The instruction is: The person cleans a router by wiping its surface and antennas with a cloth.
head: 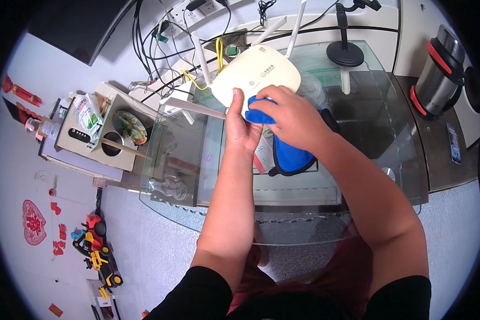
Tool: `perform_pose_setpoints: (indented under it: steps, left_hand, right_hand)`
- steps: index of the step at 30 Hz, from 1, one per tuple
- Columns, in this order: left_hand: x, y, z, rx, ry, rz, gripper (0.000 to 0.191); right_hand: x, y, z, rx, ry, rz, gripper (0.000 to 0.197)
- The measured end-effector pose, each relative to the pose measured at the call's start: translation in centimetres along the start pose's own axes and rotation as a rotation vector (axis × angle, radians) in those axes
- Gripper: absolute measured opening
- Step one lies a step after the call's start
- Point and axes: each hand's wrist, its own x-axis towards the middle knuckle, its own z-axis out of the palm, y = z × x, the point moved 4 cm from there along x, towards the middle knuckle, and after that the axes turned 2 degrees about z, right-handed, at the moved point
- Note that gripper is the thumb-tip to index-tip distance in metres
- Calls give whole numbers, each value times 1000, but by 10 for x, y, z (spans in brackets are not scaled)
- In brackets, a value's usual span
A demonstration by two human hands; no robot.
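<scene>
A cream-white Wi-Fi router (260,66) with several antennas is tilted up above the glass table (360,228). My left hand (242,126) grips its near edge, thumb along the top face. My right hand (294,110) has its fingers curled around a bunched blue cloth (260,113), which touches the router's near top face. Below my right hand shows a blue piece with black edging (292,156); whether it is part of the same cloth is hidden by the hand. Beside it is a red and white printed item (265,158), partly covered.
Black cables and a power strip (196,14) run behind the table, and a yellow network cable (220,52) is by the router. A black phone stand (345,52) stands at the back right. A steel thermos (438,76) and a phone (454,143) are farther right. An organizer box (126,160) stands left.
</scene>
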Motion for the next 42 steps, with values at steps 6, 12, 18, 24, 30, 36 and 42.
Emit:
perform_pose_setpoints:
  steps: [6,12,18,24,30,36,42]
  left_hand:
    - [-4,-5,14,105,17,57,58]
    - [-1,-3,6,161,32,60,52]
    - [5,-6,-3,60,-2,-6,50]
    - [-3,-8,13,108,29,46,59]
    - [4,-3,-3,144,-25,-7,55]
    - [1,-7,7,125,-10,58,60]
    - [0,-7,10,159,-10,68,63]
  right_hand:
    - [-4,61,-19,-161,228,408,35]
    - [1,24,-9,-85,181,179,40]
    - [1,11,-4,-5,68,138,35]
    - [-7,62,-16,-174,282,441,32]
    - [2,2,2,42,128,-17,32]
    - [-3,46,-10,-96,213,295,30]
    - [-5,49,-11,-115,264,351,32]
